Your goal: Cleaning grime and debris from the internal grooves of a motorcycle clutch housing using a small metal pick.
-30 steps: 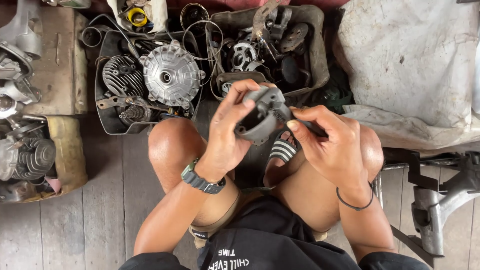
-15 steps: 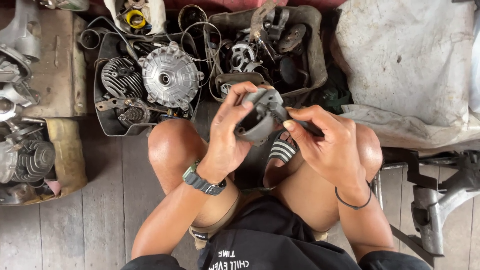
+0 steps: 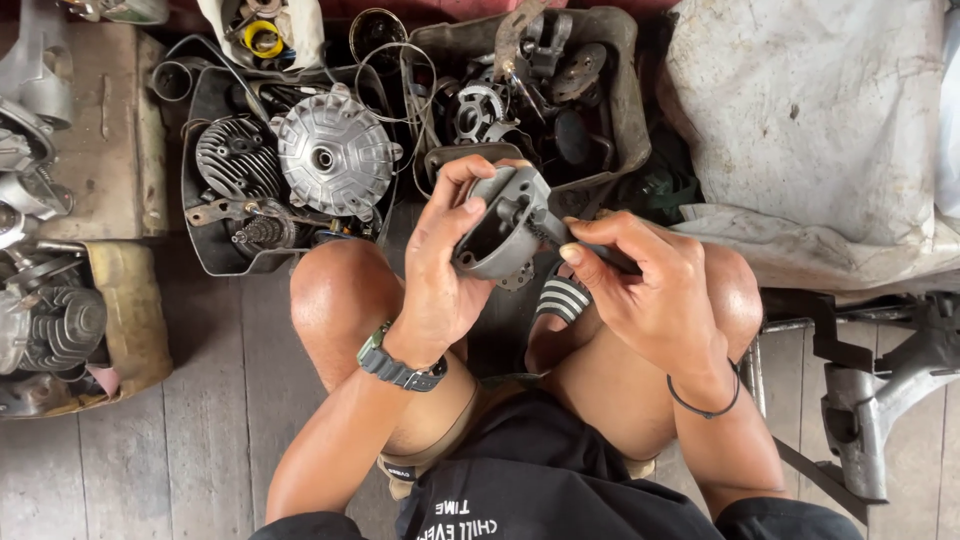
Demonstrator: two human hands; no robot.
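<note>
Head view: dull grey cast-metal housing (image 3: 497, 228), round and hollow, raised over the knees above the wooden floor (image 3: 200, 430). Left hand (image 3: 440, 270) clamped around its rim, fingers curled over the top; right hand (image 3: 650, 285) pinched tight on a dark tool (image 3: 560, 232) pressed against the housing's centre. Barely changed since half a second ago, housing tilted slightly more toward the left hand.

grey metal housing (image 3: 500, 225); black-and-white striped sandal (image 3: 562, 298); off-white cloth (image 3: 810, 130); black shirt (image 3: 540, 480)

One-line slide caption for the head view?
Seated person's left hand holds a grey metal housing while the right hand works a tool into it.
</note>
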